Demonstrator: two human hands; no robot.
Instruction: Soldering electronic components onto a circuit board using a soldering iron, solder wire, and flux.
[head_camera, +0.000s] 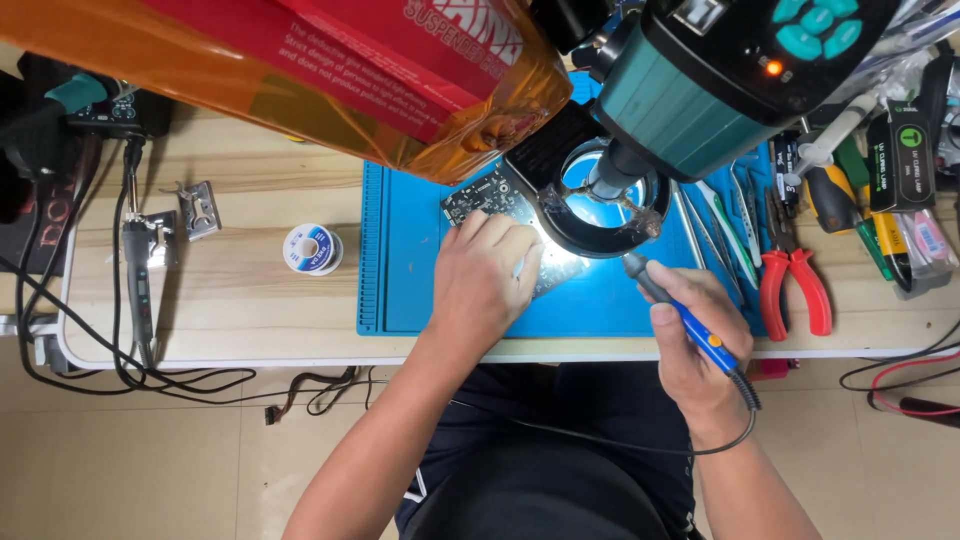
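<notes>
A dark circuit board (475, 196) lies on a blue work mat (400, 260) under a lit ring light (605, 215) of a teal microscope head (700, 90). My left hand (485, 275) rests flat on the board's near part, fingers pointing toward the light. My right hand (695, 335) grips a blue-handled soldering iron (690, 325); its dark tip end points up-left toward the ring light. The iron's black cable runs down across my lap.
A solder spool (313, 248) sits left of the mat. Red-handled pliers (790, 285), tweezers (715, 235) and screwdrivers lie at right. Another soldering iron (138, 270) and cables lie at far left. An orange translucent bag with a red box (330, 70) hangs overhead.
</notes>
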